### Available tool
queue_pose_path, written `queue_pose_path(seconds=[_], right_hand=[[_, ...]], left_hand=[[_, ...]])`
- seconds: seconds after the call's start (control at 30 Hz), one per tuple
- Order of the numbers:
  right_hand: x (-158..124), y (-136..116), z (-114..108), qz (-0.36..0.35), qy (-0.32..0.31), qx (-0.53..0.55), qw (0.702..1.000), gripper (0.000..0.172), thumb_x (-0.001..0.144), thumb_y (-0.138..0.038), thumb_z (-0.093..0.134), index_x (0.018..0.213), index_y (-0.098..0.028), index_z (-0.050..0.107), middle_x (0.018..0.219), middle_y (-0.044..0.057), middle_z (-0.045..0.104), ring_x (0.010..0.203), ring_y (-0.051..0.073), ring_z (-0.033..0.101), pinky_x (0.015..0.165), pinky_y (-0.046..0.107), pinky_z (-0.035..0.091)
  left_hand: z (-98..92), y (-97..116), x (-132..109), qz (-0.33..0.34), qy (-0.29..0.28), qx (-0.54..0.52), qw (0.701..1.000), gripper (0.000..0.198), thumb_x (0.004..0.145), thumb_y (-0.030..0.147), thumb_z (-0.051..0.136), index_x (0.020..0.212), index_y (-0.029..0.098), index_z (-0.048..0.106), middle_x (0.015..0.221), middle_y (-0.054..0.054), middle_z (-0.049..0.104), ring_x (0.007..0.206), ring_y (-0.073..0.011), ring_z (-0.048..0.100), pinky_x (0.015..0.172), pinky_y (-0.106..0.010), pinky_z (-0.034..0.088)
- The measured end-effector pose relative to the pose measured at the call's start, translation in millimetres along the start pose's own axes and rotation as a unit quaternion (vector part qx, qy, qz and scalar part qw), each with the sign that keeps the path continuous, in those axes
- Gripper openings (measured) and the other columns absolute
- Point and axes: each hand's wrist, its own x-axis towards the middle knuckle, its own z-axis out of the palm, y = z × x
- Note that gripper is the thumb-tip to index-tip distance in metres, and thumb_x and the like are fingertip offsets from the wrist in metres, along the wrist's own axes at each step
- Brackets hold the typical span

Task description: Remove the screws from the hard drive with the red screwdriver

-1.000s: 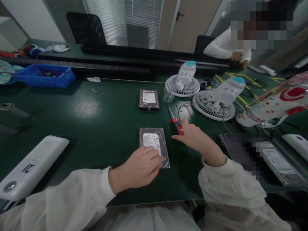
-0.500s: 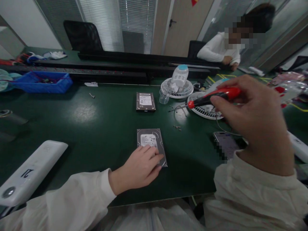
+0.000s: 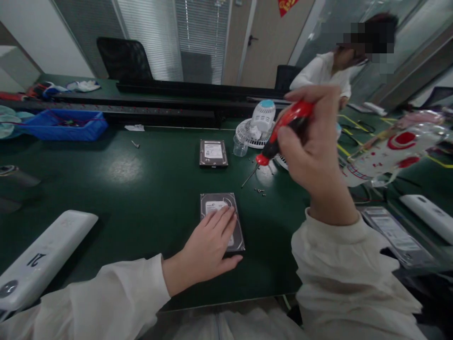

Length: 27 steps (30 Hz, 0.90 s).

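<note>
A silver hard drive with a white label lies flat on the green table. My left hand rests on top of it, fingers stretched out and thumb off its near edge, hiding part of the label. My right hand is raised, closed round the handle of a red and black screwdriver. The screwdriver's thin shaft slants down to the left, its tip above the table. Several small screws lie in a cluster beyond the first drive, to its right. Farther back sits a second hard drive.
A clear plastic cup stands beside white fan parts. At the back left is a blue bin. White devices lie on either side. A transparent red-marked bottle is at right. Across the table sits a person.
My right hand has moved left and turned the screwdriver to point more downward. The fingers of my left hand have straightened over the hard drive.
</note>
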Motion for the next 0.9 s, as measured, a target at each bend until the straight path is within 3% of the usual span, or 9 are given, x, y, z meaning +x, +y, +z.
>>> queue_pose_path(seconds=[0.1, 0.33, 0.63, 0.9], right_hand=[[-4.4, 10.2, 19.4, -0.004, -0.017, 0.021, 1.0, 0.035, 0.088, -0.019, 0.056, 0.119, -0.029, 0.045, 0.108, 0.003, 0.057, 0.081, 0.019, 0.056, 0.081, 0.04, 0.053], [-8.6, 25.8, 30.2, -0.055, -0.03, 0.042, 0.997, 0.033, 0.088, -0.018, 0.053, 0.118, -0.031, 0.045, 0.106, 0.001, 0.054, 0.076, 0.017, 0.056, 0.071, 0.038, 0.049], [-12.4, 36.8, 38.2, -0.062, -0.018, 0.058, 0.996, 0.03, 0.092, -0.024, 0.052, 0.121, -0.029, 0.045, 0.105, 0.002, 0.056, 0.079, 0.017, 0.057, 0.075, 0.039, 0.053], [-13.1, 33.9, 36.0, -0.01, -0.03, -0.008, 0.999, 0.03, 0.09, -0.032, 0.049, 0.12, -0.03, 0.043, 0.112, 0.005, 0.058, 0.087, 0.022, 0.063, 0.086, 0.046, 0.057]], left_hand=[[1.7, -1.5, -1.7, -0.004, 0.002, -0.011, 1.0, 0.079, 0.1, 0.06, 0.051, 0.153, 0.002, 0.046, 0.163, -0.023, 0.044, 0.151, -0.0358, 0.042, 0.123, -0.048, 0.031], [1.6, -2.8, -2.7, 0.001, 0.014, -0.019, 1.0, 0.077, 0.1, 0.059, 0.05, 0.154, 0.004, 0.045, 0.164, -0.021, 0.044, 0.151, -0.0339, 0.043, 0.125, -0.046, 0.029], [2.7, -3.1, -2.8, -0.001, 0.013, -0.031, 0.999, 0.075, 0.101, 0.057, 0.05, 0.155, 0.004, 0.043, 0.165, -0.02, 0.043, 0.153, -0.033, 0.04, 0.126, -0.047, 0.029], [0.8, -3.1, -2.3, -0.002, 0.008, -0.037, 0.999, 0.076, 0.1, 0.056, 0.051, 0.154, 0.003, 0.045, 0.164, -0.021, 0.044, 0.151, -0.0353, 0.043, 0.124, -0.049, 0.032]])
